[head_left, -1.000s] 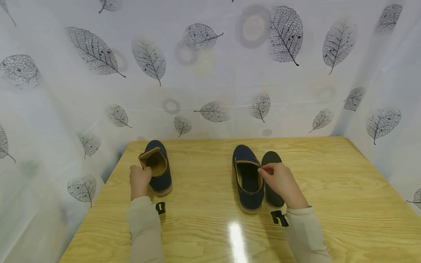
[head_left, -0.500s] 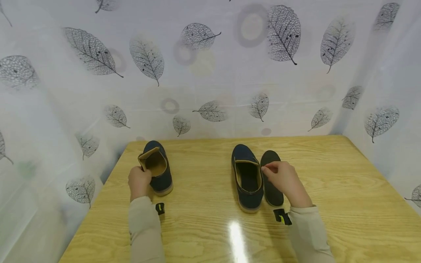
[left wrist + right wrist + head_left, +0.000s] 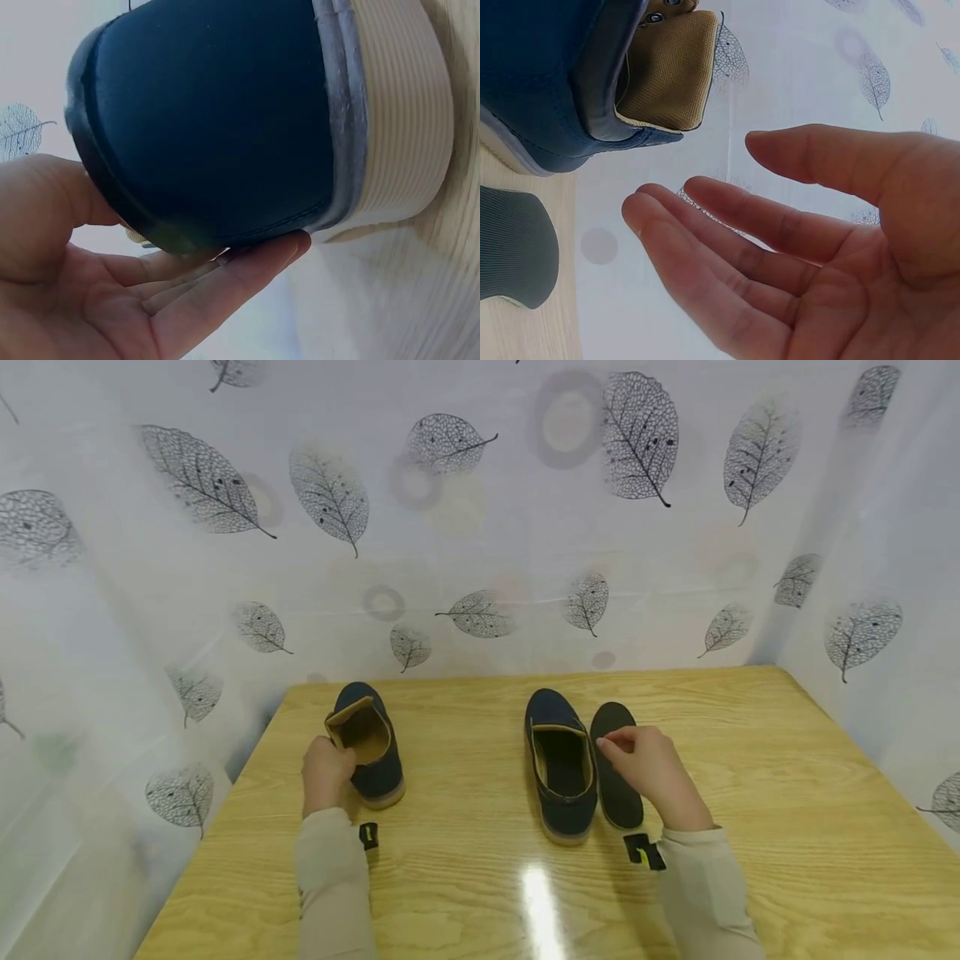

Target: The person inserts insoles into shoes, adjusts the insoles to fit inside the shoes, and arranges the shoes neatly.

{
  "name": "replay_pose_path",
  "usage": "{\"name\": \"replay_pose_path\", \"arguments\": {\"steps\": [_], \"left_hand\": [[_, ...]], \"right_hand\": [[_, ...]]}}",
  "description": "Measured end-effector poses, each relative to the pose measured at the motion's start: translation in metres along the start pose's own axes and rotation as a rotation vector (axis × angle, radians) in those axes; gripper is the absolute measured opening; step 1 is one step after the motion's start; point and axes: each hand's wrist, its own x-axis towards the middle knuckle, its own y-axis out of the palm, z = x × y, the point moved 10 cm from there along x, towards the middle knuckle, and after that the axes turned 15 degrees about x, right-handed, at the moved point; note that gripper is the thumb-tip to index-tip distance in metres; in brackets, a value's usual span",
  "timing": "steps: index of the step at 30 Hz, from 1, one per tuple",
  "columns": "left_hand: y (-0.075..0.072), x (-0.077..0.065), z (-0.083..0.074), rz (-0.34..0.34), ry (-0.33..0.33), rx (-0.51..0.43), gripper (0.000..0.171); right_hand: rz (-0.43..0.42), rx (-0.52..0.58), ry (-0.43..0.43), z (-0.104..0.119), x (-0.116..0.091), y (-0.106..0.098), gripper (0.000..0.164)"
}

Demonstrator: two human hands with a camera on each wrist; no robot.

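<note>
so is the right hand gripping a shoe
No, the right hand has its thumb and fingers apart, with nothing held between them.

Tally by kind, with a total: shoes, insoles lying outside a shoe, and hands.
Shoes: 2 (left-side shoe, right-side shoe)
Insoles outside a shoe: 1 (black insole)
Hands: 2 (left hand, right hand)
Total: 5

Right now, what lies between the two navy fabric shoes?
The head view shows only bare yellow wooden tabletop between the left shoe and right shoe.
</note>
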Motion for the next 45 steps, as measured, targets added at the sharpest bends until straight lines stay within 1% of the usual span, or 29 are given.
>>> {"name": "replay_pose_path", "arguments": {"steps": [5, 13, 18, 23, 29, 35, 41, 45], "left_hand": [[0.004, 0.002, -0.011, -0.005, 0.038, 0.028, 0.027], [0.021, 0.001, -0.028, 0.048, 0.076, 0.019, 0.032], [0.033, 0.0, -0.041, 0.068, 0.102, 0.005, 0.028], [0.043, -0.002, -0.054, 0.093, 0.143, 0.0, 0.024], [0.054, -0.006, -0.067, 0.125, 0.185, -0.013, 0.026], [0.062, -0.011, -0.082, 0.139, 0.227, 0.0, 0.028], [0.066, -0.016, -0.095, 0.144, 0.267, 0.012, 0.024], [0.069, -0.018, -0.101, 0.154, 0.298, 0.027, 0.021]], "right_hand": [[-0.002, -0.003, -0.006, 0.0, 0.0, 0.0, 0.038], [-0.011, -0.015, -0.008, 0.0, 0.0, -0.001, 0.036], [-0.028, -0.039, -0.016, 0.001, -0.001, -0.002, 0.034], [-0.026, -0.048, -0.019, 0.003, -0.002, -0.002, 0.035], [-0.015, -0.051, -0.018, 0.005, -0.002, -0.002, 0.037], [-0.016, -0.049, -0.016, 0.006, -0.002, -0.001, 0.036], [-0.026, -0.062, -0.019, 0.008, -0.004, -0.002, 0.036], [-0.035, -0.054, -0.036, 0.015, -0.007, 0.0, 0.035]]}}
